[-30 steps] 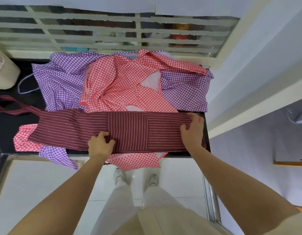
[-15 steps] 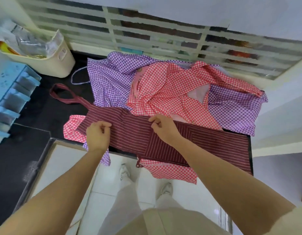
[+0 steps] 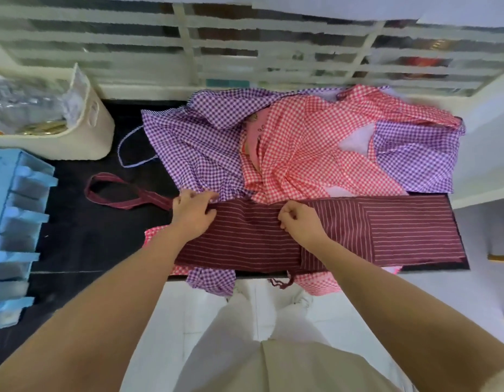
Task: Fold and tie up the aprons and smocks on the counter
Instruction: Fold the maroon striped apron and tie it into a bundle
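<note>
A maroon striped apron [image 3: 386,230] lies folded into a long band along the front of the black counter [image 3: 84,241]. Its neck loop [image 3: 115,190] trails off to the left. My left hand [image 3: 192,215] grips the band's left end near the loop. My right hand [image 3: 300,223] pinches the band's upper edge at its middle, fingers curled. Behind the band lies a heap of red gingham [image 3: 310,148] and purple gingham [image 3: 197,140] smocks. Bits of them hang over the counter's front edge.
A cream basket [image 3: 84,128] with plastic bags stands at the back left. A light blue rack [image 3: 13,230] sits at the left edge. A louvred window [image 3: 245,52] runs behind the counter. A white wall [image 3: 485,131] closes the right side. My legs and white floor are below.
My left hand has moved from the band's lower edge up to its left end by the loop. My right hand left the right end and now pinches the middle. The view shifted left.
</note>
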Tool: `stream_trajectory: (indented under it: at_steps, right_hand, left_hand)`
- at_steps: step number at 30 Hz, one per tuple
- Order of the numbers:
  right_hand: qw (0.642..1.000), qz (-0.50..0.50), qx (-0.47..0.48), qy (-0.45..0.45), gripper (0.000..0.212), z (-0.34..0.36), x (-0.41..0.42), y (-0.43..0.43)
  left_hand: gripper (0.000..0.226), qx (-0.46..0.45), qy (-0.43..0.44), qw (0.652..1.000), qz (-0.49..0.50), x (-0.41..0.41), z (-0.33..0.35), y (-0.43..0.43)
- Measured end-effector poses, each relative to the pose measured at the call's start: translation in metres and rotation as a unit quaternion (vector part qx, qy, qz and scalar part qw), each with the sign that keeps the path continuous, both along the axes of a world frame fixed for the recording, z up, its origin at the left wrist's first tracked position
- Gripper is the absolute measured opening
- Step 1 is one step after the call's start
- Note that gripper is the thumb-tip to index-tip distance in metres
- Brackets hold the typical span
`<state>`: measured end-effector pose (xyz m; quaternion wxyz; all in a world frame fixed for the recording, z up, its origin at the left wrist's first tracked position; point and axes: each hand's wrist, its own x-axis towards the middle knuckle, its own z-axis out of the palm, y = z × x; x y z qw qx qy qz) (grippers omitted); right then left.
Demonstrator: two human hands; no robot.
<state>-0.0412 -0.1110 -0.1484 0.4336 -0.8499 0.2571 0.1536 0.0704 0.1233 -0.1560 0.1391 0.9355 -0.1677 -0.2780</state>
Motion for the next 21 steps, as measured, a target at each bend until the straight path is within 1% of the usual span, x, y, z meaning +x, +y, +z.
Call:
stream_trajectory:
  at_steps: [1, 2, 4, 5, 7, 8, 9, 10, 11, 12, 13, 14, 16, 18, 19, 20, 21]
  right_hand:
    - [1.0, -0.009, -0.004, 0.011, 0.019, -0.001, 0.001, 0.001]
    - [1.0, -0.019, -0.008, 0.018, 0.019, -0.002, 0.001, 0.001]
    - [0.999, -0.036, -0.021, 0.026, 0.019, -0.006, 0.003, 0.0]
    - [0.998, -0.04, -0.029, 0.032, 0.017, -0.007, 0.003, 0.0]
    - [0.997, -0.028, -0.042, 0.05, 0.012, -0.009, 0.005, 0.003]
    - [0.997, -0.017, -0.048, 0.06, 0.008, -0.01, 0.005, 0.003]
    - [0.996, -0.005, -0.058, 0.069, 0.004, -0.011, 0.007, 0.006]
    - [0.994, 0.003, -0.07, 0.079, 0.003, -0.012, 0.008, 0.008]
    - [0.993, 0.007, -0.085, 0.085, 0.005, -0.014, 0.009, 0.009]
    - [0.991, 0.009, -0.102, 0.088, 0.007, -0.015, 0.01, 0.011]
    - [0.989, 0.012, -0.119, 0.089, 0.009, -0.015, 0.01, 0.013]
    - [0.987, 0.012, -0.13, 0.092, 0.011, -0.015, 0.011, 0.014]
    - [0.986, 0.012, -0.13, 0.1, 0.014, -0.016, 0.012, 0.015]
    - [0.986, 0.017, -0.124, 0.11, 0.016, -0.015, 0.014, 0.015]
    - [0.986, 0.022, -0.126, 0.105, 0.017, -0.014, 0.015, 0.015]
    - [0.987, 0.025, -0.132, 0.087, 0.018, -0.014, 0.015, 0.016]
    - [0.989, 0.027, -0.134, 0.053, 0.018, -0.013, 0.014, 0.016]
  left_hand:
    - [0.024, -0.005, 0.0, 1.0, -0.029, 0.003, 0.003, 0.002]
    - [0.021, -0.036, 0.003, 0.998, -0.047, 0.004, 0.006, 0.007]
    - [0.031, -0.137, 0.027, 0.99, -0.021, 0.008, 0.013, 0.02]
    - [0.038, -0.162, 0.034, 0.986, 0.005, 0.01, 0.014, 0.029]
    - [0.057, -0.146, 0.026, 0.988, 0.032, 0.013, 0.014, 0.045]
    - [0.063, -0.119, 0.029, 0.992, 0.042, 0.012, 0.012, 0.05]
    - [0.064, -0.091, 0.03, 0.994, 0.051, 0.011, 0.01, 0.056]
    - [0.061, -0.047, 0.028, 0.997, 0.052, 0.009, 0.008, 0.06]
    - [0.054, 0.0, 0.008, 0.999, 0.037, 0.007, 0.005, 0.064]
    - [0.047, 0.035, -0.026, 0.999, 0.014, 0.007, 0.003, 0.067]
    - [0.043, 0.049, -0.064, 0.997, 0.006, 0.007, 0.003, 0.071]
    - [0.04, 0.041, -0.09, 0.995, 0.023, 0.007, 0.004, 0.074]
    - [0.038, 0.032, -0.091, 0.992, 0.081, 0.007, 0.008, 0.08]
    - [0.034, 0.078, -0.077, 0.991, 0.08, 0.003, 0.009, 0.081]
    - [0.028, 0.087, -0.094, 0.989, 0.074, 0.0, 0.008, 0.079]
    - [0.024, 0.062, -0.123, 0.988, 0.07, -0.002, 0.007, 0.074]
    - [0.024, 0.009, -0.148, 0.987, 0.068, -0.004, 0.008, 0.066]
